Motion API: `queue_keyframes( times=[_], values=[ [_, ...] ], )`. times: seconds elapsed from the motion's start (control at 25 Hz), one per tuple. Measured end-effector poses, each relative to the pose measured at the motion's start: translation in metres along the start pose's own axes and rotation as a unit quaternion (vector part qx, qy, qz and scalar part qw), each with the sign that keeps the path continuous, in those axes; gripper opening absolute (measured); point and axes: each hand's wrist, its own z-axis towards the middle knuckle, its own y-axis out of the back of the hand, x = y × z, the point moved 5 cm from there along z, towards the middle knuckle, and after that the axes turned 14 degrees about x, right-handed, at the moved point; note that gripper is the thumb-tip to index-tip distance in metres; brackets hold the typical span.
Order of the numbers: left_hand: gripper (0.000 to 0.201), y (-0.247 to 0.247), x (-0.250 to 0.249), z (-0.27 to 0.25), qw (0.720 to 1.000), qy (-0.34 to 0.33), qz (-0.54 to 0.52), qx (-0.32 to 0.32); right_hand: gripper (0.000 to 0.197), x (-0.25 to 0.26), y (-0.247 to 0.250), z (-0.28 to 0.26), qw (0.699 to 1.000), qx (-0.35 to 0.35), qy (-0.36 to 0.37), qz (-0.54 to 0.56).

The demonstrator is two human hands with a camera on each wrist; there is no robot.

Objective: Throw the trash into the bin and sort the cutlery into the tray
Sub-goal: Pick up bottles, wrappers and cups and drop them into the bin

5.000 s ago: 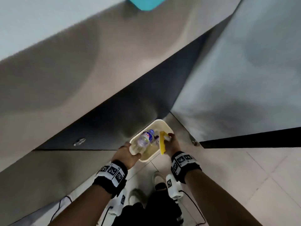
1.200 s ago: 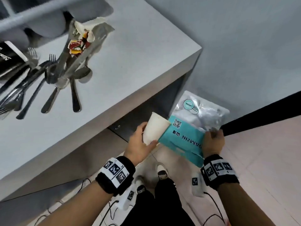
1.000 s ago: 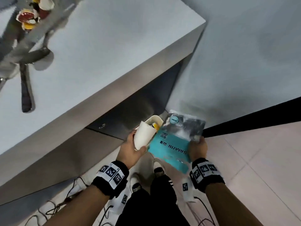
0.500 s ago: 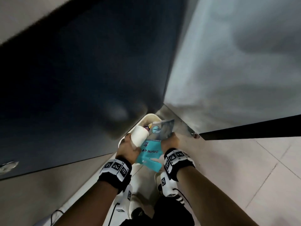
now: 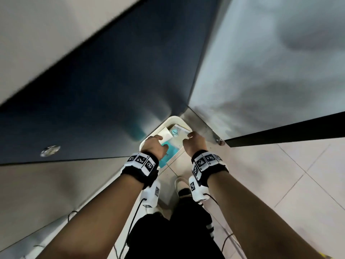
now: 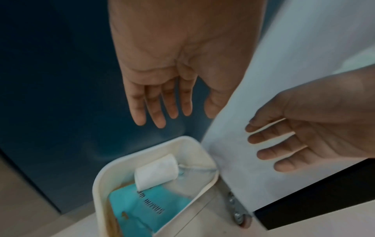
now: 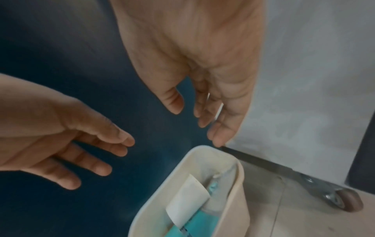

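Observation:
A cream bin stands on the floor under the table. Inside it lie a white paper cup and a teal and clear plastic bag. My left hand hovers above the bin with straight fingers and holds nothing. My right hand hangs beside it, fingers spread, also empty. No cutlery or tray is in view.
A dark blue panel rises behind the bin and a pale grey wall to its right. A caster wheel on a metal leg sits right of the bin. Tiled floor lies to the right.
Both hands have let go: the paper cup and the teal bag have dropped into the bin. A second ago I stood higher by the table, carrying them down.

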Motion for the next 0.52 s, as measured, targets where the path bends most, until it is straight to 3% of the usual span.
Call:
queue_keyframes(
  times=[0.24,0.4,0.52],
  values=[
    [0.036,0.058,-0.057,-0.16,0.995,-0.07,-0.065,-0.019,0.032,0.07,0.032,-0.147,0.991,-0.017,0.08,-0.11],
    [0.031,0.111,-0.085,-0.271,0.984,-0.119,-0.129,-0.045,0.019,0.11,0.052,-0.24,0.979,-0.056,0.172,-0.098],
    [0.028,0.159,-0.096,-0.356,0.97,-0.172,-0.154,-0.082,0.023,0.158,0.064,-0.317,0.958,-0.07,0.262,-0.095]
  ],
)
